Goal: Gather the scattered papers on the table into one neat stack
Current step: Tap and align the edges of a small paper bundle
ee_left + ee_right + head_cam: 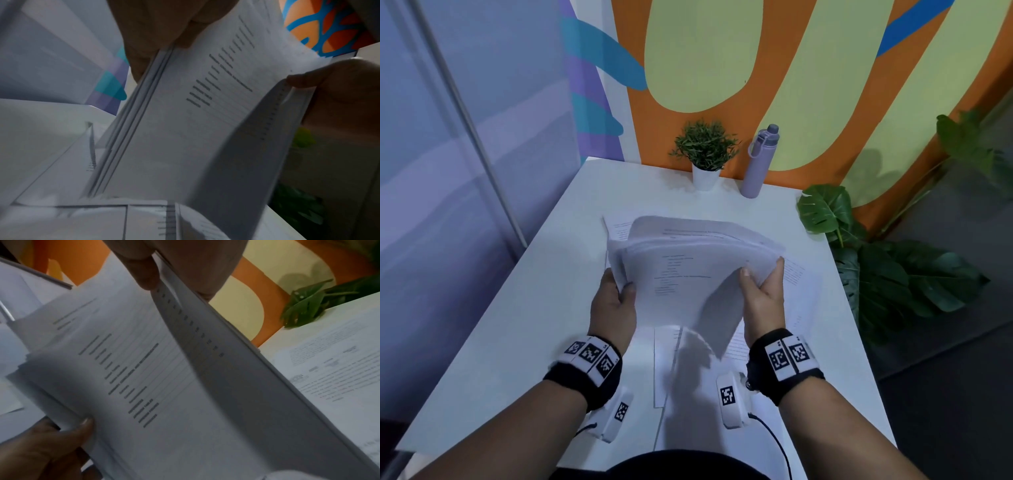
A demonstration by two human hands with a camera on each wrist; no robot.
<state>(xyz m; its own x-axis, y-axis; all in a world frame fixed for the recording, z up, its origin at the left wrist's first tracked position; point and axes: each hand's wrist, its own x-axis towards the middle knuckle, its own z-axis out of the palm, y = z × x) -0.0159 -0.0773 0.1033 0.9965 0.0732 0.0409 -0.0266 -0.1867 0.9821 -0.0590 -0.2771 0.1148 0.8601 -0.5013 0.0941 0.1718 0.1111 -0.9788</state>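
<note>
sheaf of printed papers [688, 270] held up off the white table [541, 308], above its middle, in front of the potted plant [705, 154]. the sheaf sags and curves between the two hands; its sheet edges are fanned and uneven on the left side.

left hand [614, 305] grips the sheaf's left edge, thumb on the top sheet, fingers curled underneath. right hand [762, 298] pinches the right edge, thumb on top, fingers behind the sheets. the top sheet shows lines of print like a contents list, with a column of numbers by the right thumb in the right wrist view.

loose sheets [667, 363] lie flat on the table under the sheaf, on the side away from the potted plant. another printed sheet [329, 369] lies on the table to the right of the sheaf, and one more edge shows past its left side.

lilac water bottle [758, 164] stands just right of the potted plant, both at the table's far edge by the painted wall [808, 85]. large leafy plant [893, 267] stands off the table's right side.
</note>
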